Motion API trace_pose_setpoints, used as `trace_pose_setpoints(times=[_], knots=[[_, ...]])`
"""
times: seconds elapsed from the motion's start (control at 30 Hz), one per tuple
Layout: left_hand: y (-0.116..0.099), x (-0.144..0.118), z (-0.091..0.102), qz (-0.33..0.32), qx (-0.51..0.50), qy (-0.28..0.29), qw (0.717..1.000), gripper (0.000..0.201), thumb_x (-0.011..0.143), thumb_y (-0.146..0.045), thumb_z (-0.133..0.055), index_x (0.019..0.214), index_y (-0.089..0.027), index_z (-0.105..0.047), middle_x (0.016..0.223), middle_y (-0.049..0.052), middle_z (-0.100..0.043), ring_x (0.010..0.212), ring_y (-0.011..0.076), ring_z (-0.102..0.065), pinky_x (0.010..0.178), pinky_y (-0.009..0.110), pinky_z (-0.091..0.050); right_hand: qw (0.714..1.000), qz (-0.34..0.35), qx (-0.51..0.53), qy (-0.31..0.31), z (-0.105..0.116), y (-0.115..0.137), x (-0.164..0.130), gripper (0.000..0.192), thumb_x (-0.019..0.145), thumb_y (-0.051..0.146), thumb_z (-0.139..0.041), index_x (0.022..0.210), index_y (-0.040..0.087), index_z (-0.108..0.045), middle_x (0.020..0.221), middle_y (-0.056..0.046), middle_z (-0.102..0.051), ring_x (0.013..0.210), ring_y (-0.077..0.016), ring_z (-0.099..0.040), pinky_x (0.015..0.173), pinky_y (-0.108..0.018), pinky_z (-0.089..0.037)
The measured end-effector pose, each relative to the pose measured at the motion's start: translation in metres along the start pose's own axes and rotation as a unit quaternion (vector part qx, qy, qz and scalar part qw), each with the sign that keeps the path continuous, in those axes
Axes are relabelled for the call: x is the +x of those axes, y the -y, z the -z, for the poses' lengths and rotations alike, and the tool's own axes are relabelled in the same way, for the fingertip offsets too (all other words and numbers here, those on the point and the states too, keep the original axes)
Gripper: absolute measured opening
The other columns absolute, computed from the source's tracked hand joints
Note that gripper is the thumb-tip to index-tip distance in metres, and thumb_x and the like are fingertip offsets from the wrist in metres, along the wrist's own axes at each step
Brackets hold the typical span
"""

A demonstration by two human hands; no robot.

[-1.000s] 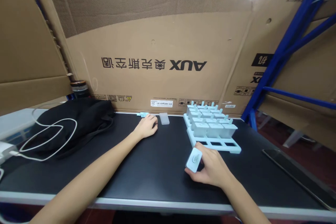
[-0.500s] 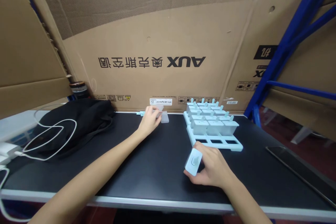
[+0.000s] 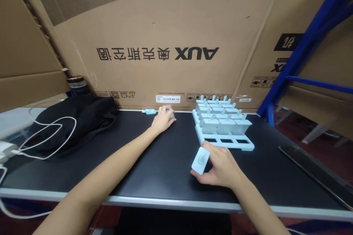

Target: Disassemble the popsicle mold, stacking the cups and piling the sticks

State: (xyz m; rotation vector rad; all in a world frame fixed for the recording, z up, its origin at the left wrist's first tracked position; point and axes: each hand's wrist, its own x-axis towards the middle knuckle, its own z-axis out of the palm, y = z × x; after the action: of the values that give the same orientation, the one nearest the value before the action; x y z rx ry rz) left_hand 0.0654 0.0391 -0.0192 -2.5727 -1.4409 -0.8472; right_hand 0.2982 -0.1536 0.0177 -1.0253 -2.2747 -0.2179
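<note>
My right hand rests on the black table near its front edge, closed around a pale blue popsicle mould piece with its lid facing me. Just beyond it lies a pale blue mould tray, several moulds with stick handles standing in its rear rows and the front row of slots open. My left hand reaches to the back of the table and covers a small translucent white piece, its fingers curled over it. A pale blue stick lies just left of that hand.
A big AUX cardboard box walls off the back of the table. A black bag with a white cable lies at the left. A dark flat slab sits at the right front. Blue rack posts rise on the right.
My left hand moved from beside the blue stick to the right and closed over the translucent white piece. My right hand has kept its hold on the mould piece. The view tilted down.
</note>
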Motion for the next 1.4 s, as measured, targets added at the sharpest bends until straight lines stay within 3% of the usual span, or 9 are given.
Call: trace_pose_setpoints(times=[0.27, 0.4, 0.53, 0.67, 0.77, 0.97, 1.17, 1.27, 1.4], knots=[[0.01, -0.003, 0.006, -0.055, -0.038, 0.015, 0.998, 0.025, 0.092, -0.032, -0.049, 0.116, -0.025, -0.051, 0.125, 0.007, -0.05, 0.12, 0.0242, -0.045, 0.097, 0.041, -0.049, 0.998, -0.034, -0.002, 0.048, -0.001, 0.003, 0.003, 0.027, 0.075, 0.044, -0.061, 0.077, 0.022, -0.045, 0.072, 0.002, -0.05, 0.058, -0.0112, -0.048, 0.055, -0.024, -0.036], [0.02, -0.004, 0.015, -0.066, -0.046, -0.034, 0.996, 0.03, 0.093, -0.037, -0.047, 0.119, -0.024, -0.051, 0.128, 0.007, -0.051, 0.123, 0.0236, -0.044, 0.106, 0.04, -0.041, 0.999, -0.034, -0.007, 0.026, -0.004, 0.002, 0.002, 0.025, 0.075, 0.04, -0.061, 0.078, 0.022, -0.043, 0.073, 0.001, -0.049, 0.061, -0.0122, -0.048, 0.056, -0.025, -0.037], [0.065, -0.009, 0.022, 0.097, 0.004, -0.095, 0.991, 0.026, 0.091, -0.034, -0.047, 0.111, -0.021, -0.056, 0.118, 0.011, -0.055, 0.114, 0.0269, -0.049, 0.1, 0.043, -0.044, 0.998, -0.052, 0.029, 0.015, -0.011, 0.009, 0.003, 0.02, 0.071, 0.031, -0.059, 0.079, 0.022, -0.043, 0.074, 0.001, -0.048, 0.06, -0.0122, -0.047, 0.056, -0.025, -0.038], [0.12, -0.016, 0.022, 0.242, -0.009, -0.069, 0.968, 0.022, 0.085, -0.031, -0.053, 0.101, -0.019, -0.063, 0.116, 0.012, -0.059, 0.116, 0.0282, -0.05, 0.099, 0.043, -0.043, 0.98, -0.093, 0.168, 0.046, -0.025, 0.024, 0.012, 0.02, 0.069, 0.026, -0.058, 0.086, 0.021, -0.048, 0.08, -0.001, -0.057, 0.067, -0.0135, -0.054, 0.064, -0.026, -0.044], [0.139, -0.017, 0.018, 0.279, -0.043, -0.056, 0.958, 0.023, 0.083, -0.032, -0.056, 0.101, -0.02, -0.065, 0.111, 0.01, -0.065, 0.109, 0.025, -0.057, 0.098, 0.038, -0.043, 0.947, -0.146, 0.278, 0.062, -0.047, 0.031, 0.033, 0.012, 0.074, 0.023, -0.053, 0.085, 0.022, -0.049, 0.081, -0.001, -0.062, 0.071, -0.0138, -0.058, 0.068, -0.026, -0.045], [0.129, -0.013, 0.012, 0.212, -0.116, -0.026, 0.97, 0.022, 0.08, -0.038, -0.063, 0.095, -0.022, -0.063, 0.104, 0.005, -0.07, 0.099, 0.0217, -0.063, 0.09, 0.032, -0.046, 0.945, -0.268, 0.177, 0.056, -0.106, 0.021, 0.108, 0.029, 0.076, 0.026, -0.048, 0.105, 0.025, -0.046, 0.082, 0.001, -0.063, 0.069, -0.0165, -0.059, 0.065, -0.027, -0.043], [0.111, -0.016, 0.026, 0.156, -0.252, -0.134, 0.946, 0.036, 0.091, -0.051, -0.044, 0.083, -0.019, -0.059, 0.082, 0.002, -0.065, 0.079, 0.0156, -0.059, 0.08, 0.029, -0.045, 0.951, -0.281, -0.029, 0.125, -0.136, 0.02, 0.149, 0.053, 0.085, 0.055, -0.045, 0.126, 0.023, -0.041, 0.108, -0.011, -0.065, 0.09, -0.0292, -0.065, 0.075, -0.038, -0.046], [0.101, -0.018, 0.035, 0.129, -0.378, -0.022, 0.917, 0.045, 0.087, -0.058, -0.049, 0.071, -0.017, -0.057, 0.06, -0.001, -0.055, 0.059, 0.0112, -0.049, 0.064, 0.025, -0.042, 0.955, -0.263, -0.064, 0.122, -0.139, 0.023, 0.147, 0.063, 0.086, 0.066, -0.039, 0.13, 0.021, -0.039, 0.115, -0.014, -0.063, 0.094, -0.0295, -0.065, 0.075, -0.039, -0.047], [0.091, -0.018, 0.045, 0.136, -0.468, 0.13, 0.863, 0.043, 0.078, -0.055, -0.064, 0.066, -0.014, -0.058, 0.062, 0.001, -0.059, 0.054, 0.0077, -0.044, 0.055, 0.023, -0.035, 0.957, -0.249, -0.075, 0.128, -0.139, 0.023, 0.142, 0.058, 0.089, 0.064, -0.033, 0.125, 0.02, -0.043, 0.114, -0.014, -0.063, 0.091, -0.0284, -0.066, 0.073, -0.038, -0.047]])
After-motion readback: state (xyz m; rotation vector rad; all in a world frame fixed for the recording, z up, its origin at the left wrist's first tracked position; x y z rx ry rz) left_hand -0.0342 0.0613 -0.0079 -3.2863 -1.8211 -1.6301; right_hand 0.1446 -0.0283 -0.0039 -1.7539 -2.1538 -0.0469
